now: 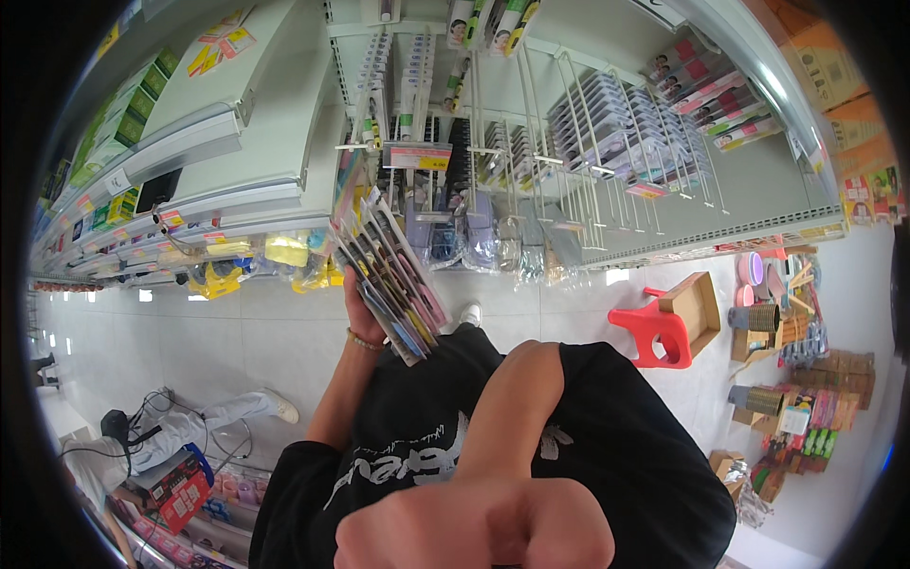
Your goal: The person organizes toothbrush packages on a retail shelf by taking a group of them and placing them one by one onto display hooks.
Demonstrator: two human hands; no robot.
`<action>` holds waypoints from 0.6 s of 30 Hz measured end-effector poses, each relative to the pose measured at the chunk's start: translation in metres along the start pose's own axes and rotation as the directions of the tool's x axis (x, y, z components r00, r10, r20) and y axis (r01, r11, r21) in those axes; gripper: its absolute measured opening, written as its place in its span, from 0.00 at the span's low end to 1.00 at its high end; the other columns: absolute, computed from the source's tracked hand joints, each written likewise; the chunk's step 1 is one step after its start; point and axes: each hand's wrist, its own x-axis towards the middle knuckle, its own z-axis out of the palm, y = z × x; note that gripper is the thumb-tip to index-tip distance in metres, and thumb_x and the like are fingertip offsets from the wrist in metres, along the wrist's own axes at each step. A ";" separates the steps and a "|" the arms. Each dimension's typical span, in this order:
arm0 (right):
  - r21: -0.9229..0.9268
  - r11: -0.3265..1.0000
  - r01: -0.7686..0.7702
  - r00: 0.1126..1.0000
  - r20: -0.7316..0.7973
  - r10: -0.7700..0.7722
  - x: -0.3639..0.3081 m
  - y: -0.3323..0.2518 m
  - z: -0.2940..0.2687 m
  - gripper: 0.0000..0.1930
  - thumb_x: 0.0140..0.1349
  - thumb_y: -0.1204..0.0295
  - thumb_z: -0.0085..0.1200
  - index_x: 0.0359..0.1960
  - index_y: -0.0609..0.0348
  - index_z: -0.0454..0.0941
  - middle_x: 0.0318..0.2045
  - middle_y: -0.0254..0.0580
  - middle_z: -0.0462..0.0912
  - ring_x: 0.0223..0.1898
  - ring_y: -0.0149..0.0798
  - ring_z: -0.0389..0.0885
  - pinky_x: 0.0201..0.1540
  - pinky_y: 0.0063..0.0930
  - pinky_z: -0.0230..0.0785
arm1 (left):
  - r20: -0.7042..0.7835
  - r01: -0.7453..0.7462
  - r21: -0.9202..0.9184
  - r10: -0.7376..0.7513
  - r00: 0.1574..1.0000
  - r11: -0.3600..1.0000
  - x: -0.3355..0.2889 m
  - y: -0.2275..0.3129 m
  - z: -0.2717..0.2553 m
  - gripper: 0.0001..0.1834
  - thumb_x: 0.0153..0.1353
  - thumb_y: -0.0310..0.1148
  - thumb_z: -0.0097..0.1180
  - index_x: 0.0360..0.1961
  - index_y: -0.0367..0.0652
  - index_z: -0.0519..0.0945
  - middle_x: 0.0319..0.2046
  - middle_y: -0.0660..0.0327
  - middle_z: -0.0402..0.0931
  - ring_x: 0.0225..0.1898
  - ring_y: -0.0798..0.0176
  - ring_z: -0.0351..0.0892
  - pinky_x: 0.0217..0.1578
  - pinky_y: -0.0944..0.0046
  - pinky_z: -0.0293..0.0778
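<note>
The left hand (358,308) pinches a stack of flat packages (398,280) in its grip, just off center toward 9 o'clock; at 6 o'clock looms the right hand (464,523) (blurred, curled), its grip's exact state impossible to tell.

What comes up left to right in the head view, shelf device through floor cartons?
Black flat device on the shelf → other person's pale shoe → stack of flat packages in the left hand → white shoe → red plastic stool → cardboard cartons.
</note>
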 end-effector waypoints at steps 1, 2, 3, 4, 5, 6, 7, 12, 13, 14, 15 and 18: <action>0.003 0.999 0.037 0.999 -0.018 -0.037 -0.001 0.003 -0.001 0.13 0.44 0.73 0.42 0.05 0.61 0.61 0.07 0.40 0.62 0.10 0.41 0.62 0.42 0.36 0.68 | 0.028 0.020 -0.015 -0.020 0.999 1.000 0.000 0.001 -0.001 0.38 0.56 0.61 0.40 0.58 0.41 0.60 0.54 0.51 0.63 0.53 0.50 0.66 0.51 0.49 0.67; 0.006 0.997 0.074 0.997 -0.036 -0.074 -0.002 0.006 -0.001 0.13 0.44 0.72 0.42 0.05 0.61 0.62 0.07 0.40 0.62 0.10 0.41 0.63 0.43 0.37 0.67 | 0.055 0.041 -0.030 -0.039 0.998 0.999 0.000 0.002 -0.002 0.38 0.56 0.61 0.40 0.58 0.41 0.60 0.54 0.51 0.63 0.53 0.50 0.66 0.51 0.49 0.66; 0.003 0.993 0.116 0.992 -0.053 -0.116 -0.004 0.010 -0.001 0.13 0.45 0.72 0.42 0.06 0.61 0.62 0.07 0.40 0.62 0.10 0.41 0.63 0.44 0.37 0.67 | 0.084 0.068 -0.044 -0.064 0.994 0.997 0.001 0.001 0.000 0.38 0.56 0.60 0.40 0.58 0.41 0.60 0.54 0.51 0.63 0.53 0.50 0.66 0.51 0.48 0.66; 0.000 0.987 0.158 0.985 -0.070 -0.158 -0.006 0.012 0.000 0.13 0.45 0.72 0.42 0.06 0.61 0.63 0.07 0.40 0.63 0.11 0.41 0.63 0.46 0.38 0.67 | 0.050 0.055 -0.042 -0.053 0.997 0.998 0.003 -0.001 0.002 0.38 0.56 0.60 0.40 0.58 0.41 0.60 0.54 0.51 0.63 0.53 0.49 0.66 0.51 0.48 0.66; -0.045 0.979 0.199 0.977 -0.065 -0.202 -0.007 0.011 0.000 0.12 0.45 0.72 0.42 0.07 0.61 0.64 0.07 0.40 0.63 0.11 0.41 0.65 0.47 0.38 0.66 | 0.015 0.044 -0.039 -0.043 0.999 0.998 0.004 -0.004 0.005 0.38 0.56 0.60 0.41 0.58 0.41 0.60 0.54 0.50 0.63 0.53 0.49 0.66 0.52 0.48 0.65; -0.083 0.969 0.232 0.970 -0.061 -0.237 -0.008 0.011 0.000 0.11 0.46 0.71 0.43 0.09 0.60 0.66 0.08 0.41 0.63 0.11 0.41 0.66 0.49 0.39 0.66 | -0.019 0.022 -0.034 -0.023 1.000 0.999 0.004 -0.003 0.006 0.38 0.56 0.60 0.41 0.58 0.41 0.60 0.54 0.50 0.63 0.53 0.49 0.65 0.52 0.48 0.64; -0.162 0.951 0.264 0.962 -0.033 -0.273 -0.010 0.008 -0.003 0.10 0.47 0.70 0.43 0.12 0.60 0.68 0.08 0.41 0.64 0.12 0.42 0.68 0.51 0.39 0.65 | 0.007 0.032 -0.030 -0.032 0.999 0.999 0.003 -0.002 0.005 0.38 0.55 0.60 0.41 0.58 0.41 0.61 0.54 0.50 0.63 0.53 0.49 0.65 0.52 0.48 0.64; -0.630 0.728 -0.271 0.962 -0.166 0.215 -0.028 -0.037 -0.049 0.14 0.53 0.73 0.45 0.11 0.60 0.64 0.11 0.39 0.67 0.13 0.39 0.65 0.21 0.29 0.58 | 0.070 0.070 -0.025 -0.068 0.995 0.997 0.002 0.002 -0.002 0.38 0.55 0.60 0.41 0.57 0.41 0.61 0.54 0.49 0.63 0.54 0.48 0.65 0.53 0.48 0.62; -0.765 0.553 -0.330 0.944 -0.271 0.189 -0.040 -0.044 -0.062 0.12 0.54 0.75 0.47 0.14 0.63 0.67 0.13 0.40 0.69 0.16 0.39 0.69 0.22 0.30 0.60 | 0.038 0.050 -0.010 -0.049 0.998 0.999 0.000 0.003 0.002 0.38 0.55 0.61 0.40 0.57 0.41 0.61 0.54 0.49 0.63 0.53 0.49 0.65 0.53 0.48 0.63; -0.902 0.211 -0.377 0.926 -0.362 0.106 -0.055 -0.055 -0.079 0.10 0.54 0.75 0.49 0.17 0.63 0.68 0.15 0.39 0.71 0.17 0.40 0.70 0.22 0.29 0.61 | 0.096 0.047 0.040 -0.051 0.994 0.998 0.001 0.005 -0.002 0.39 0.55 0.61 0.40 0.57 0.40 0.61 0.54 0.50 0.64 0.54 0.50 0.65 0.54 0.48 0.62; -0.921 -0.264 -0.287 0.956 -0.257 -0.143 -0.069 -0.063 -0.096 0.07 0.52 0.76 0.52 0.18 0.62 0.69 0.16 0.39 0.72 0.18 0.40 0.71 0.21 0.29 0.61 | 0.038 0.065 -0.014 -0.065 0.997 0.998 -0.001 0.004 0.003 0.39 0.55 0.62 0.39 0.57 0.40 0.61 0.54 0.50 0.64 0.54 0.50 0.65 0.54 0.48 0.62; -0.584 -0.509 -0.633 0.742 -0.270 -0.613 -0.112 -0.091 -0.145 0.07 0.49 0.74 0.55 0.25 0.63 0.71 0.25 0.43 0.75 0.27 0.42 0.75 0.32 0.28 0.68 | -0.058 0.005 0.062 -0.002 0.998 0.998 -0.005 0.007 0.002 0.39 0.56 0.62 0.38 0.57 0.39 0.61 0.54 0.50 0.64 0.55 0.51 0.64 0.56 0.51 0.59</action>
